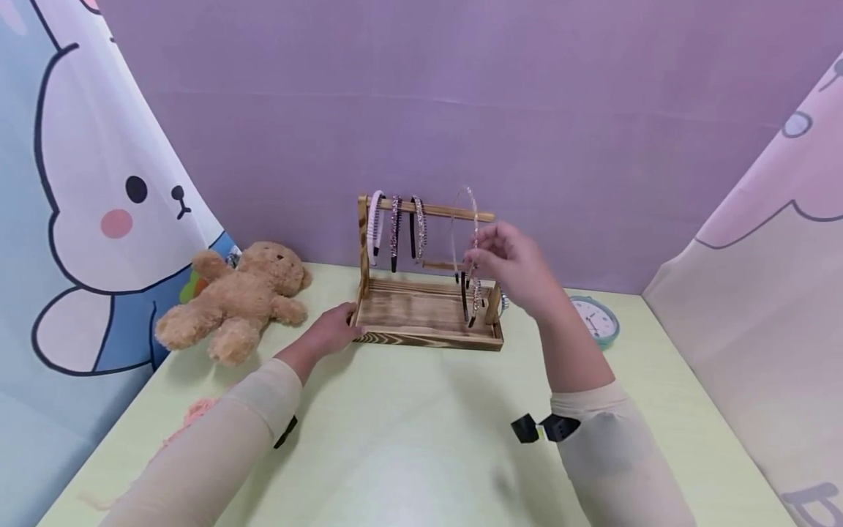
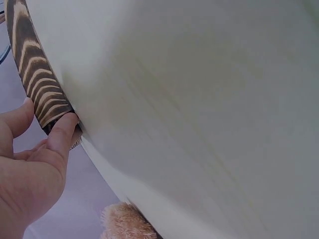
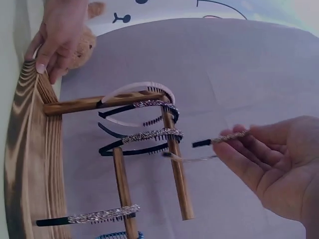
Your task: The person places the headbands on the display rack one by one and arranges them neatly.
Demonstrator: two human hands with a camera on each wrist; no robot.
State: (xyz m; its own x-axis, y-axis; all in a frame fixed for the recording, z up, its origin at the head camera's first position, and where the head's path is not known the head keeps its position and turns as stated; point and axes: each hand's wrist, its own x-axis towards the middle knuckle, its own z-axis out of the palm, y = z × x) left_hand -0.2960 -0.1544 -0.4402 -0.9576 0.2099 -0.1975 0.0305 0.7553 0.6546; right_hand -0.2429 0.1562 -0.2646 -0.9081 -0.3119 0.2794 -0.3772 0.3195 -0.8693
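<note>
A wooden headband rack [image 1: 411, 311] with a tray base stands on the table in the head view. My left hand [image 1: 332, 331] grips its left front corner, thumb and fingers on either side of the wood [image 2: 45, 87]. My right hand [image 1: 514, 267] pinches one side of a thin glittery headband [image 3: 229, 137] by the free end of the upper bar [image 3: 179, 186]. Along that bar hang a white headband [image 1: 375, 223], a dark jewelled headband [image 1: 395, 227] and a silvery headband [image 1: 421, 227]. Another sparkly headband [image 3: 102, 215] and a blue one [image 3: 119, 235] hang from the lower bar.
A brown teddy bear [image 1: 244, 300] lies left of the rack. To the right, a teal clock [image 1: 596, 320] rests on the table. Something pink and fluffy [image 1: 197, 411] shows partly behind the left sleeve. Purple cloth [image 1: 428, 95] hangs behind, with printed curtains at both sides.
</note>
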